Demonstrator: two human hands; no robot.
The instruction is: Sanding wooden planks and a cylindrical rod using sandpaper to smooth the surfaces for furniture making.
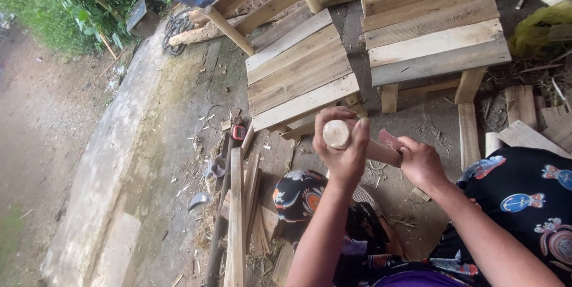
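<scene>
A: What is held nearest the camera?
B: A round wooden peg (363, 144) is gripped at its pale end by the closed left hand (342, 147); reddish sandpaper (390, 140) is pinched against its shaft by the right hand (422, 163).
A: And beyond?
B: Two plank stools (301, 72) are seen, with loose slats (238, 215) at left.

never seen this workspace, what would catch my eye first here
At centre, the left hand grips a round wooden peg, while the right hand presses a reddish sanding sheet to its shaft. Just beyond stand two plank-topped wooden stools.
</scene>
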